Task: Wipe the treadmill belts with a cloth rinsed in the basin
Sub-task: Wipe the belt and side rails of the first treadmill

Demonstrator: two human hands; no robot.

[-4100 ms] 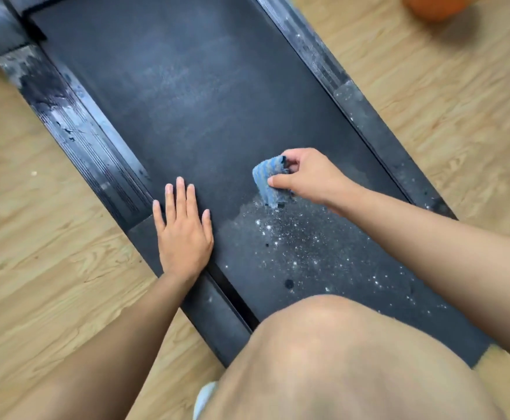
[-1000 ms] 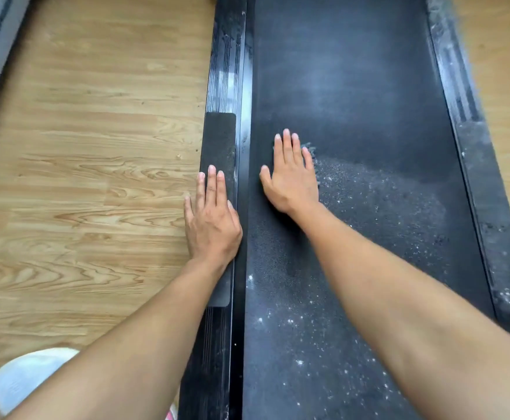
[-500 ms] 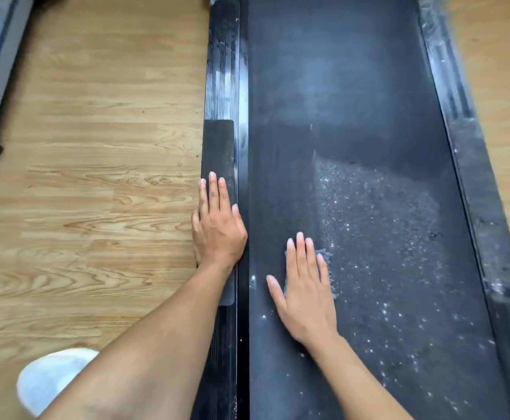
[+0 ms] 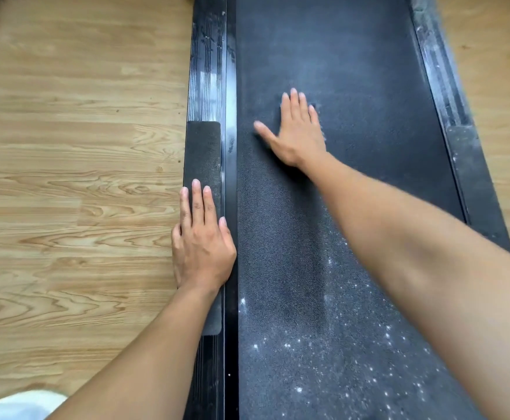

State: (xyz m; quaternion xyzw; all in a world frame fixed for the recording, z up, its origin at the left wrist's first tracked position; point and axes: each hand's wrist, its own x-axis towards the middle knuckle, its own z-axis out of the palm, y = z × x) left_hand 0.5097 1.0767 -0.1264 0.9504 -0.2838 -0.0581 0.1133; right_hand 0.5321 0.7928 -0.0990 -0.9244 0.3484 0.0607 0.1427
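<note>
Right hand (image 4: 299,131) flat on belt (image 4: 368,86); left hand (image 4: 202,244) on side rail (image 4: 208,71), floor (image 4: 65,147) left.

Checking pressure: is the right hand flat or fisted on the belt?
Flat: the right hand lies palm down on the belt, fingers straight, thumb spread.

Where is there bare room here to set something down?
Free: belt ahead of the right hand, between left rail and right rail; wooden floor outside the left rail. Crowded: grip pad under the left hand; near belt under the right forearm.
</note>
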